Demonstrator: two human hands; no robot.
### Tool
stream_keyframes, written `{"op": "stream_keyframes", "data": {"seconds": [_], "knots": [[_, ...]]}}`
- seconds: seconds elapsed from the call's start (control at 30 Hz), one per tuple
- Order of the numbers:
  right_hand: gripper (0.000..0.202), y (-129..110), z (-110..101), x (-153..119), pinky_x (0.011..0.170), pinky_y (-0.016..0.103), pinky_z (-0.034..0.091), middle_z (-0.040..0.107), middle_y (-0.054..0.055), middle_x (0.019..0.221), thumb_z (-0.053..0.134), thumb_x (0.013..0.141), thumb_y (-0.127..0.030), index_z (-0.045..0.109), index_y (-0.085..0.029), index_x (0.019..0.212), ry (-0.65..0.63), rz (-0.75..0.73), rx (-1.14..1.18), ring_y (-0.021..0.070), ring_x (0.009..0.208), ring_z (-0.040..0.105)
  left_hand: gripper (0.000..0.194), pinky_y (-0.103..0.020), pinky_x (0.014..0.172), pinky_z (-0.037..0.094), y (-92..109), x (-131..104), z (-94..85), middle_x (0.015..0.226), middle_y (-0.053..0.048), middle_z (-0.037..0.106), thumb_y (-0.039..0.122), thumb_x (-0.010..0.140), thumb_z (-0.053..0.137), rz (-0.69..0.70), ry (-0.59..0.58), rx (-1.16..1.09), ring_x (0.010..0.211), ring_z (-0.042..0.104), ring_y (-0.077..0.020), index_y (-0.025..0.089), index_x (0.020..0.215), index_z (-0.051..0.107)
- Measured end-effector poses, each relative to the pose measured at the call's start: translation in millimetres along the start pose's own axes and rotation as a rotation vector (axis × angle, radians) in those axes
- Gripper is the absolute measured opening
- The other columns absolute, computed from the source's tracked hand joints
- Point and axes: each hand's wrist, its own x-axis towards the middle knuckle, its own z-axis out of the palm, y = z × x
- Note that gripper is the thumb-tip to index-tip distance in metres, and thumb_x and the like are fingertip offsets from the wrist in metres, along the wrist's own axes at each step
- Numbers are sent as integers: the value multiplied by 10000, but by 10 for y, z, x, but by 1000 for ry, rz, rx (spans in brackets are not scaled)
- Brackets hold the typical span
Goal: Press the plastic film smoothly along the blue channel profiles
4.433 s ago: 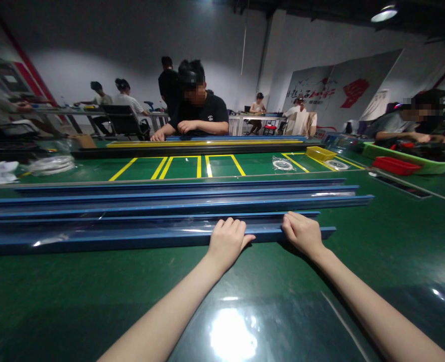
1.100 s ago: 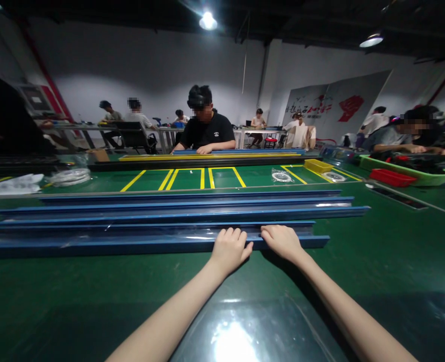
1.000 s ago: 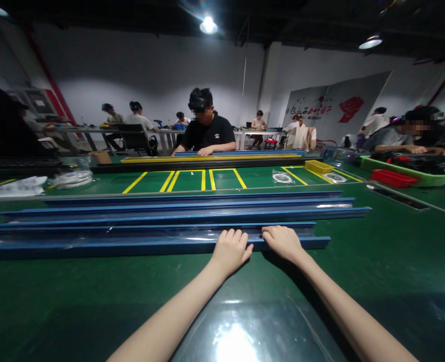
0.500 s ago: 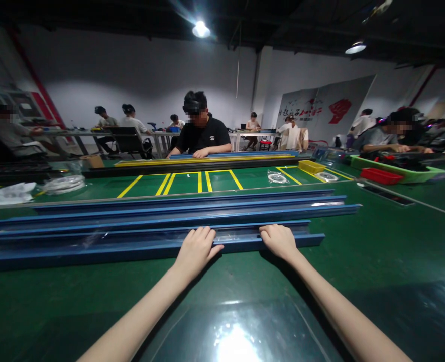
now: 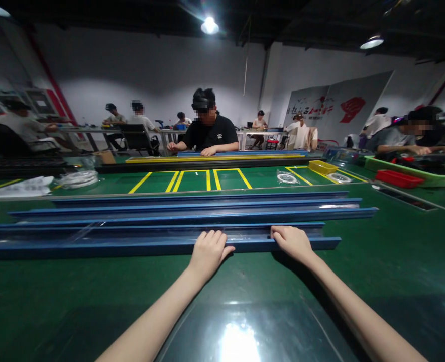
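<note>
A long blue channel with raised side walls lies across the green table nearest me, clear film visible inside it. My left hand grips its near wall, fingers bent over into the trough and thumb out along the edge. Farther right, close to the channel's right end, my right hand is curled over the same wall. Its fingertips are partly hidden inside the trough. Just behind lie a second blue channel and a third blue channel, roughly parallel.
A glossy clear sheet covers the table before me. Beyond the channels are yellow tape lines, coiled white cable, a yellow tray, a red tray, a green bin and a dark phone-like slab. A co-worker sits opposite.
The whole view has swung slightly left, so everything sits farther right in it. Both my hands stay on the near channel. The co-worker opposite has raised one hand.
</note>
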Motion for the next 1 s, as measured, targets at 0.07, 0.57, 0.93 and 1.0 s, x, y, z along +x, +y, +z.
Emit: {"op": "stream_keyframes", "data": {"seconds": [0.07, 0.57, 0.93, 1.0], "knots": [[298, 10, 8, 5, 513, 215, 241, 637, 0, 729, 294, 774, -264, 579, -235, 690, 11, 0, 37, 144, 683, 545, 281, -283, 577, 285, -1, 0, 6, 656, -18, 534, 426, 777, 471, -13, 3, -15, 631, 477, -163, 161, 686, 495], [269, -387, -12, 21, 483, 209, 228, 590, -16, 616, 379, 787, -345, 506, -201, 599, 271, -168, 142, 105, 563, 510, 315, -275, 566, 314, -5, 21, 8, 647, -20, 551, 469, 749, 487, -76, -41, -75, 629, 503, -165, 162, 680, 502], [435, -425, 229, 141, 495, 240, 220, 549, 15, 471, 309, 844, -292, 492, -166, 469, 603, -287, -13, 84, 445, 468, 298, -297, 583, 302, -6, -5, 25, 693, -25, 552, 455, 778, 452, -30, -33, -54, 666, 488, -173, 167, 727, 510], [449, -414, 224, 145, 492, 240, 221, 539, 15, 457, 305, 848, -294, 488, -165, 460, 618, -306, -3, 82, 433, 459, 297, -301, 603, 309, -16, -10, 11, 726, -32, 559, 453, 782, 446, -26, -31, -60, 698, 489, -180, 165, 763, 518]]}}
